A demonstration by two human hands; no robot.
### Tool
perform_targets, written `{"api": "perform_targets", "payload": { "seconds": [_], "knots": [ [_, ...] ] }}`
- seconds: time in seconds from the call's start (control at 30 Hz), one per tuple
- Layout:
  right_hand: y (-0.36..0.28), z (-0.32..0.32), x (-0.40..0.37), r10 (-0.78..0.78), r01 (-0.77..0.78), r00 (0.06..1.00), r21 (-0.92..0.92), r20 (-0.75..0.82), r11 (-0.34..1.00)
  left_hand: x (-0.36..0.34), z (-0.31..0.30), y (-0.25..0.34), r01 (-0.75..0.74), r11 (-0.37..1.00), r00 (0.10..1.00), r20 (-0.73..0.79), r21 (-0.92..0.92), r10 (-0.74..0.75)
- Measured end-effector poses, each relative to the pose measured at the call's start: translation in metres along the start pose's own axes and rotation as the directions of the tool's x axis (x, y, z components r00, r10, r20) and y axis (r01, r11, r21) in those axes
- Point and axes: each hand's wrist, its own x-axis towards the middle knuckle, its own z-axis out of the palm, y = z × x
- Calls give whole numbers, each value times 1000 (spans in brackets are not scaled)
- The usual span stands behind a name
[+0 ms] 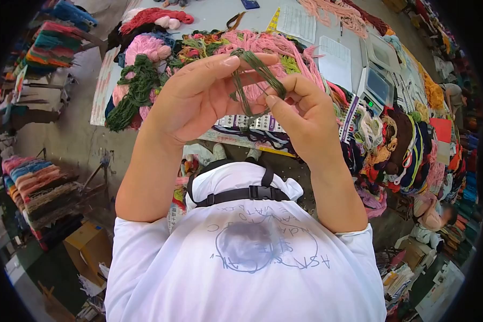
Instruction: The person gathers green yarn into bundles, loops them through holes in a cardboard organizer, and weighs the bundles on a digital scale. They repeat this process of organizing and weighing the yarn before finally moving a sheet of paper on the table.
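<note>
A loop of dark olive-green yarn hangs in the air between my two hands, above the worktable. My left hand has the loop round its fingers, with thumb and fingers apart in a curve. The thumb and fingertips of my right hand pinch the yarn at the loop's right side. Behind the hands lies a heap of pink yarn, mixed with multicoloured strands. A dark green bundle rests left of my left hand, beside a pale pink ball.
Papers, a scale and a plastic tray lie on the table's right part. Many yarn skeins cover its right end. Racks of yarn stand at the left. Other people are at the right and left edges.
</note>
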Motion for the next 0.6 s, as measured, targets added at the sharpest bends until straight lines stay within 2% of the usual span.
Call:
{"api": "perform_targets", "payload": {
  "seconds": [0.07, 0.2, 0.27, 0.3, 0.37, 0.4, 0.47, 0.6],
  "knots": [
    [-2, 1, 0, 31, -30, 999, 21, -44, 999, 0, 1, 0, -13, 998, 1000, -16, 68, 15],
    [-4, 8, 2, 81, -75, 996, 140, -43, 987, -1, 4, 1, -31, 998, 999, -31, 55, 33],
    [-16, 12, 3, 131, -124, 990, 124, -49, 984, 0, 6, 0, -9, 997, 999, -52, -73, 6],
    [-15, 11, 3, 132, -125, 990, 124, -49, 984, 1, 5, -1, -9, 997, 999, -52, -74, 5],
    [-12, 8, 5, 162, -163, 987, -135, -16, 977, 2, 4, -3, 16, 998, 999, -44, -58, -18],
    [-8, 9, 5, 162, -163, 987, -135, -15, 977, 3, 3, -3, 15, 998, 999, -45, -58, -18],
    [3, 12, 6, 68, -65, 994, 28, -83, 997, 4, 2, -3, 25, 998, 1000, -14, -54, -26],
    [6, 12, 4, 19, -14, 997, 59, -75, 998, 4, -1, -2, 14, 999, 1000, -14, 41, -14]
  ]
}}
